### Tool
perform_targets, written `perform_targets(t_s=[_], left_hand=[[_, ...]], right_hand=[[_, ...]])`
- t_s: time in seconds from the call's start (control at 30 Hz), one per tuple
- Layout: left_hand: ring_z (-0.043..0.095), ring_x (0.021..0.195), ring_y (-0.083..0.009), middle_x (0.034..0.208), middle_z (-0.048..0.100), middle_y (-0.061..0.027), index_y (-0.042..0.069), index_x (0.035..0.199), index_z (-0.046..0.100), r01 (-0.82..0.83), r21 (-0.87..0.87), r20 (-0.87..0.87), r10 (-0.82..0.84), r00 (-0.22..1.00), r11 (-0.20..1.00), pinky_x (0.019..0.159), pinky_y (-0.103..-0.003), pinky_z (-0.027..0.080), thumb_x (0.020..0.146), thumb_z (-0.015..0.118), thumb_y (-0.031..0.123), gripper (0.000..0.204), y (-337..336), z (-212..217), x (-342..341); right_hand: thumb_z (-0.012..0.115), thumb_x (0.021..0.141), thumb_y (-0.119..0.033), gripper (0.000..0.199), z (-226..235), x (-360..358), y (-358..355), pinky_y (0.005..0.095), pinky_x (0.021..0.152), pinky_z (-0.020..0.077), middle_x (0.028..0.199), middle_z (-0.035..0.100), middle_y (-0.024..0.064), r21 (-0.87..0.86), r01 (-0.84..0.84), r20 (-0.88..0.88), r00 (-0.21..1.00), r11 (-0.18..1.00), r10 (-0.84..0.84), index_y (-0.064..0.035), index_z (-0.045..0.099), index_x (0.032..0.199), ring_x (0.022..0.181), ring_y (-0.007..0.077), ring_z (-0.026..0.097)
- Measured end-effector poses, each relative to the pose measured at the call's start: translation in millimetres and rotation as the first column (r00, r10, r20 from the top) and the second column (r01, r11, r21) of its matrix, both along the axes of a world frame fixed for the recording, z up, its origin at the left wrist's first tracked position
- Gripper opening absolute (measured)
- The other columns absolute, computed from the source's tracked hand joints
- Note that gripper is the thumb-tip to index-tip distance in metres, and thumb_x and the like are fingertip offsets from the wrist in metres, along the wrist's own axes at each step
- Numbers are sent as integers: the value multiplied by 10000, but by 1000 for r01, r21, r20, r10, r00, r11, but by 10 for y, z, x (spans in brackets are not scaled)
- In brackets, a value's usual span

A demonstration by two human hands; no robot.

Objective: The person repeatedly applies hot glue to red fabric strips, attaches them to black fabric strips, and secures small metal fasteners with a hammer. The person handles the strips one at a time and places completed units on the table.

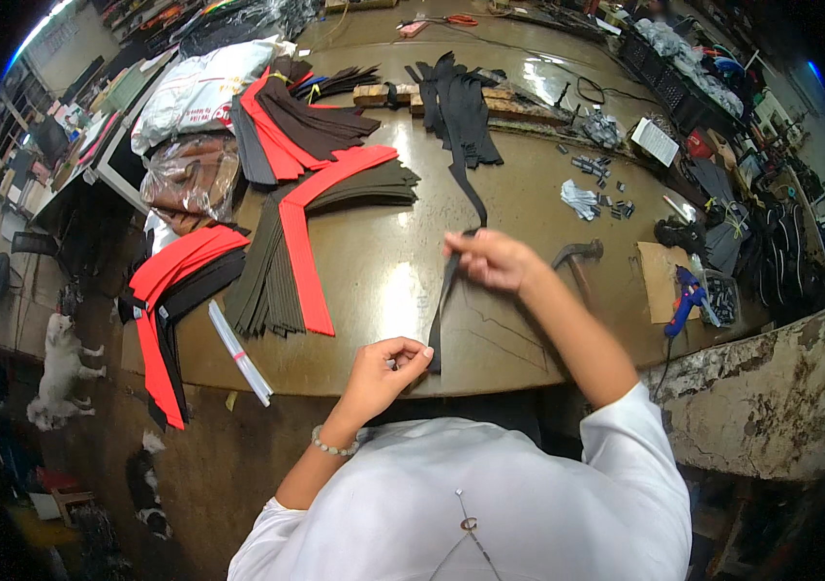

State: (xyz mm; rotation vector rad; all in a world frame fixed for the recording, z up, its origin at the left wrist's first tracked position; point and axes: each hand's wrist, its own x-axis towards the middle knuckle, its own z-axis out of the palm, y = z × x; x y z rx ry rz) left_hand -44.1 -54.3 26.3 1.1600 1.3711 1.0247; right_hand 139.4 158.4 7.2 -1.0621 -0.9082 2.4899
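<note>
A narrow black fabric strip [444,300] runs down the table toward me. Its lower end is pinched between thumb and fingers of my left hand [383,373], close to the table's near edge. Farther up, my right hand [495,259] grips the same strip with closed fingers, its arm coming in from the right. Beyond my right hand the strip continues up to a loose heap of dark strips [456,107], part of which lies on a wooden bar [519,105]. A dark-headed hammer-like tool [582,252] lies to the right of my right hand.
On the left lie fanned stacks of olive strips [272,261], bright red strips [306,261] and brown strips [320,126]. A blue glue gun [688,300] sits at right beside cardboard [659,276]. Small dark pieces [592,167] are scattered nearby. A white dog [62,373] lies on the floor.
</note>
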Motion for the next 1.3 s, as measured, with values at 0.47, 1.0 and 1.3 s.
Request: perform_targets(t_s=[0.47, 1.0, 1.3], left_hand=[[547, 778, -193, 849, 597, -9, 164, 932, 729, 160, 362, -702, 155, 695, 919, 688, -337, 421, 806, 751, 217, 139, -270, -196, 84], [536, 899, -198, 983, 602, 23, 188, 1040, 741, 305, 488, -641, 99, 761, 818, 780, -343, 413, 773, 789, 268, 283, -342, -327, -40], [536, 871, -195, 949, 608, 33, 196, 999, 755, 296, 502, -616, 97, 781, 812, 759, -342, 402, 760, 799, 265, 254, -344, -336, -48]], right_hand=[[748, 850, -135, 301, -297, -562, 713, 303, 709, 541, 883, 677, 135, 952, -307, 278, 859, 3, -431, 75, 669, 1051, 797, 185, 683], [815, 806, -404, 490, -78, 2614, -1350, 289, 632, 407, 803, 432, 5, 998, 20, -41, -348, -52, -936, -32, 497, 797, 684, 132, 379], [702, 888, -453, 520, -91, 3071, -518, 348, 763, 498, 910, 643, 112, 950, -211, 218, -72, 229, -973, 10, 591, 1098, 854, 205, 645]])
